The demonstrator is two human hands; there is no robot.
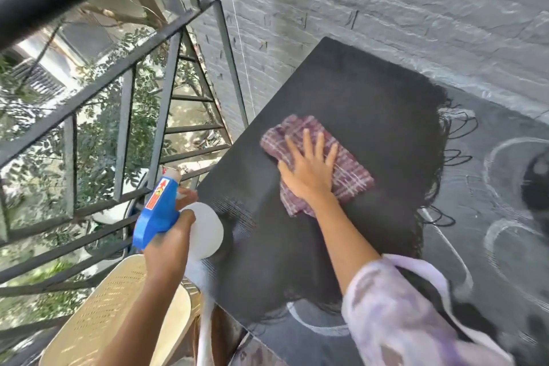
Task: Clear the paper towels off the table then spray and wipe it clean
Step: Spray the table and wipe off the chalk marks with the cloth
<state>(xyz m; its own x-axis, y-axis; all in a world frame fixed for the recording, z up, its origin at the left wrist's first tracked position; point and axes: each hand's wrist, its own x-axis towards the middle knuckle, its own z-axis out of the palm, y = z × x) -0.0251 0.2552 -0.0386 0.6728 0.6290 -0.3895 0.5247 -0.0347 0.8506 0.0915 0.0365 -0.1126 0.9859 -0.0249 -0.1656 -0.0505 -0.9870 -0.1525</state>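
While right hand [309, 171] presses flat, fingers spread, on checked cloth [319, 165] mid dark table [350, 98], left hand [167, 242] curls closed round white spray bottle [205, 230] with blue trigger head [157, 211], near table's left edge. Cloth soft, limp, likely bunches; palm pressure suits. Bottle light, maybe slick; neck grip best. No paper towels visible on table.

A black metal railing [124, 68] with slanted bars runs along the left, green foliage [98, 128] showing through it. Behind rises a grey painted brick wall [386, 9]. A beige perforated plastic chair [98, 306] sits bottom left, just beside the railing.
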